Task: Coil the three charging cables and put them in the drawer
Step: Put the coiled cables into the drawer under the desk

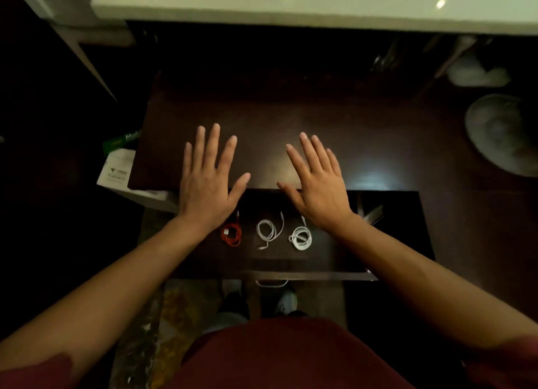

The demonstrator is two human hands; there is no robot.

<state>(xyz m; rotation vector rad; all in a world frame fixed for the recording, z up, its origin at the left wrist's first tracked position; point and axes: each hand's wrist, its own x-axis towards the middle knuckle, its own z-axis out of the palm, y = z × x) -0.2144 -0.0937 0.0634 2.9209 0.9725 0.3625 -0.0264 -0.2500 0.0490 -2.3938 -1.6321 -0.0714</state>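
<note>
Where the view begins, at the bottom edge, a dark red garment [279, 356] covers the person's front, and two bare forearms reach forward from either side of it. Just beyond, the open drawer [308, 275] shows its front rail with a pale metal handle [271, 283] below it. On the dark drawer floor lie the three coiled cables in a row, apart from one another: the red cable [232, 233] on the left, a loosely looped white cable [269, 230] in the middle with one plug end trailing toward the front, and a tighter white cable coil [300, 237] on the right. A shiny metal object [371, 212] lies at the drawer's right side, too dim to identify. Above the drawer's far edge both hands hover flat, palms down, fingers spread, holding nothing; the left hand [207, 182] and the right hand [317, 184] are apart, their fingers extending over the dark wooden tabletop [262, 117]. Whether they touch the wood cannot be told. Left of the tabletop sits a white box [116, 170] with a green package [122, 141] behind it. Farther right is a blurred round grey object [503, 132], and farthest back runs a pale glossy counter edge [291, 7]
</note>
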